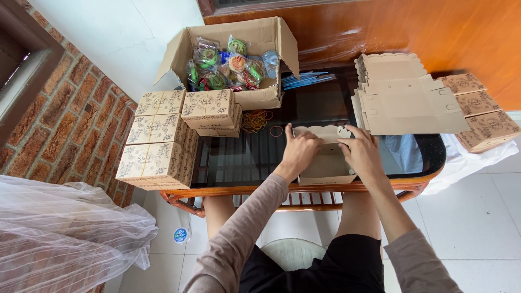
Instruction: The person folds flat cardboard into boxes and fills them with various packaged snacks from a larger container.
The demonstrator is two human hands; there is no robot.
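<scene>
Small box (327,157) (scalloped flap up) between left hand (300,150), right hand (361,152).

The half-folded box (325,157) sits between my hands — finished boxes (163,135) stacked left, flat blanks (404,97) right, carton (239,59) behind.

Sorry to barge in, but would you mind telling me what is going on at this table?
A seated person has both hands on a small kraft cardboard box on the glass table: the left hand and the right hand press on its flaps. A stack of flat box blanks lies to the right, closed patterned boxes are piled to the left, and an open carton of wrapped items stands behind, with rubber bands beside it.
</scene>
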